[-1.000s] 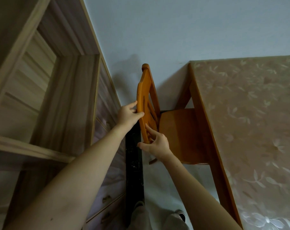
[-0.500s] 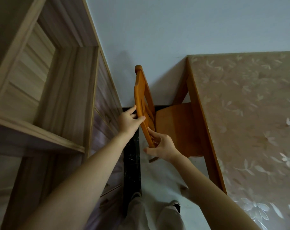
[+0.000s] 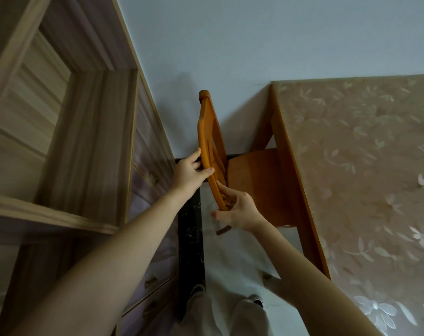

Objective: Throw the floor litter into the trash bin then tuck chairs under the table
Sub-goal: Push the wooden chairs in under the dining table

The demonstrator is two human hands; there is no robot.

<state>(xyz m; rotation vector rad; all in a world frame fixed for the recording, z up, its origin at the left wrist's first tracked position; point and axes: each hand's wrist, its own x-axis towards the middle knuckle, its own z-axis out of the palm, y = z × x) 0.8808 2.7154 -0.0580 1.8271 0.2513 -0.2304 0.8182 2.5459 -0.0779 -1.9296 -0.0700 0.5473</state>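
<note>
An orange wooden chair [image 3: 254,180] stands against the left end of the table [image 3: 366,166], its seat partly under the tabletop. The chair's backrest [image 3: 206,132] rises edge-on toward me. My left hand [image 3: 188,174] grips the backrest's outer edge. My right hand [image 3: 237,209] holds the lower end of the backrest from the seat side. The table has an orange wooden frame and a beige flowered cover. No litter or trash bin shows in the head view.
A tall wooden shelf and drawer cabinet [image 3: 85,166] fills the left side, close beside the chair. A black floor strip [image 3: 190,251] runs along the cabinet foot. The pale wall [image 3: 230,44] lies behind chair and table. My feet [image 3: 230,309] stand on the light floor below.
The chair has slid a little further under the table, so less of the seat shows. Both hands keep their grip on the backrest and have moved with it.
</note>
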